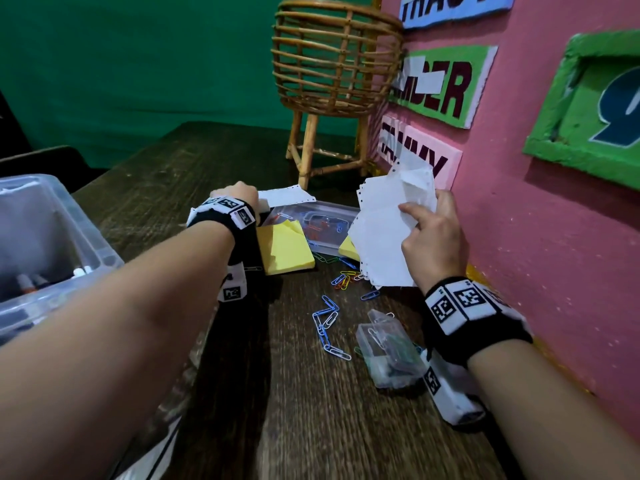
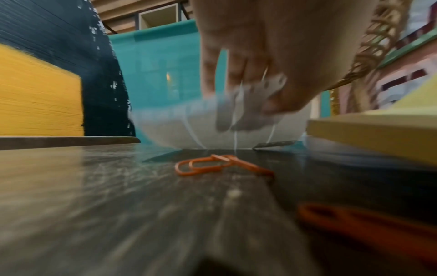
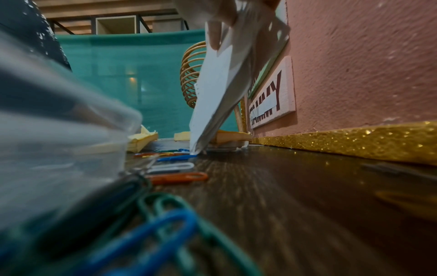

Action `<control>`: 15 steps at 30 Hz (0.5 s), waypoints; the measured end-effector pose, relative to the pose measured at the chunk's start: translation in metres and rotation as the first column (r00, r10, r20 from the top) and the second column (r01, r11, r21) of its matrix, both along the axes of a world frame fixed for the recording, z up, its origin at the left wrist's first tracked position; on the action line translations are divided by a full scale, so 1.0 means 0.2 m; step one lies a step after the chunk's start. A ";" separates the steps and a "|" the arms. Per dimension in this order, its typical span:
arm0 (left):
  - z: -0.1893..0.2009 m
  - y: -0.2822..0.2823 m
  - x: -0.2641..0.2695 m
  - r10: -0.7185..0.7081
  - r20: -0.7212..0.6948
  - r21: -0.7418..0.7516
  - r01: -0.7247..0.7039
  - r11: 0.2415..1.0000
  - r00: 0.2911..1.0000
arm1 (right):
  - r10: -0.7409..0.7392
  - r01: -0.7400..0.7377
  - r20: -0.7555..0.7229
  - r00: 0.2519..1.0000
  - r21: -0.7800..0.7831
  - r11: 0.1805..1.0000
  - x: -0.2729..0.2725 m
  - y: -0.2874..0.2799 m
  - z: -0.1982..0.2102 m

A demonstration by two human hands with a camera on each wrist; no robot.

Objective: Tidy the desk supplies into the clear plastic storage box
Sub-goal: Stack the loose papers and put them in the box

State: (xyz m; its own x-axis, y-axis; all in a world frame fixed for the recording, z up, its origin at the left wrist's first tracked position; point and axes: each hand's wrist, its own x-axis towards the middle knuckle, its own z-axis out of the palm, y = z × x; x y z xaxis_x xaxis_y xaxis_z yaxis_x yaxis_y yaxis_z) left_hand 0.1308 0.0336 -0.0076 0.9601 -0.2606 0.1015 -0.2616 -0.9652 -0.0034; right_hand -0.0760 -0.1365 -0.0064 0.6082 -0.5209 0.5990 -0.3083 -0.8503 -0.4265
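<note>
My right hand (image 1: 424, 220) grips a stack of white punched paper sheets (image 1: 381, 233) held upright by the pink wall, its lower edge on the desk (image 3: 220, 93). My left hand (image 1: 239, 194) reaches over the far side of the desk and pinches a loose white paper sheet (image 1: 285, 196), which bends up between thumb and fingers (image 2: 248, 106). The clear plastic storage box (image 1: 93, 244) stands at the left edge with markers inside. A yellow sticky pad (image 1: 285, 249), a clear bag of paper clips (image 1: 322, 225) and several loose coloured paper clips (image 1: 327, 322) lie between my hands.
A small clear case (image 1: 388, 353) lies open near my right wrist. A rattan stool (image 1: 332, 74) stands at the desk's far corner. The pink wall (image 1: 554, 220) with foam signs closes the right side. Orange clips (image 2: 212, 165) lie below my left hand.
</note>
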 end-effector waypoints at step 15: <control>0.05 -0.08 -0.39 -0.293 0.667 -0.439 0.680 0.588 0.685 | 0.072 -0.072 0.027 0.997 0.025 0.997 -0.06 0.04 0.04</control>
State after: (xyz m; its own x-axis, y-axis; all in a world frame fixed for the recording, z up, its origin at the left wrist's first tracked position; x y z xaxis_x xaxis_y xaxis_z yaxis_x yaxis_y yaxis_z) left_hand 0.0531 0.0168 0.0016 0.4537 -0.3580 0.8161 -0.8341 -0.4930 0.2474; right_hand -0.0877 -0.1276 0.0008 0.6290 -0.4920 0.6019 -0.2351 -0.8584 -0.4560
